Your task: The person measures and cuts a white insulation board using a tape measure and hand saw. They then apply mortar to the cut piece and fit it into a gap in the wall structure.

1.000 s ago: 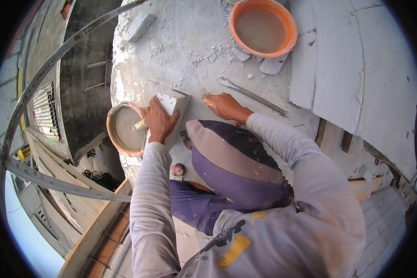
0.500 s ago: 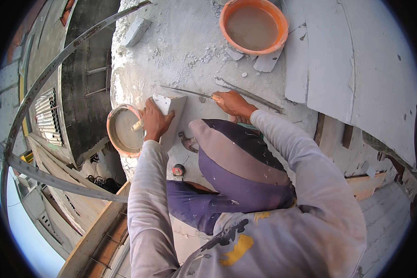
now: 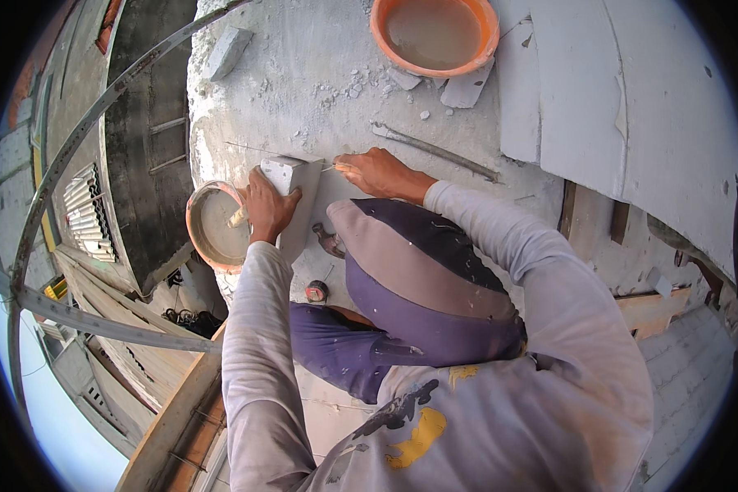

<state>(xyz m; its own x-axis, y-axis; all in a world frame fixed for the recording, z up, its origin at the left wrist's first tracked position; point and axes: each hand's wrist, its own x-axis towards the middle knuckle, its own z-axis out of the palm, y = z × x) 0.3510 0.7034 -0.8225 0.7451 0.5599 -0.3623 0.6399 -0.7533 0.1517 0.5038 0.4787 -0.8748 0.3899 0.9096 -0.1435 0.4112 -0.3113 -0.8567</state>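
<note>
A pale block [image 3: 298,225] stands beside my left knee, its speckled top under the fingers of my left hand [image 3: 271,205], which grips it. My right hand [image 3: 380,172] is closed on the wooden handle of a long, thin blade [image 3: 250,147], perhaps a saw, lying across the block's top end. Left of the block is an orange bucket [image 3: 221,223] of grey slurry, with a light handle sticking out. A hammer [image 3: 330,240] lies between the block and my knee, and a tape measure [image 3: 316,291] lies below it.
An orange tub [image 3: 435,34] of cloudy water stands at the top, near rubble chunks [image 3: 230,52]. A metal bar [image 3: 435,152] lies beyond my right hand. Grey boards [image 3: 599,90] cover the right. A curved metal frame [image 3: 70,143] runs along the left, where the ledge drops away.
My right hand and the blade went right half a second ago and have since slid back left across the block. My left hand stays on the block; the view has shifted slightly.
</note>
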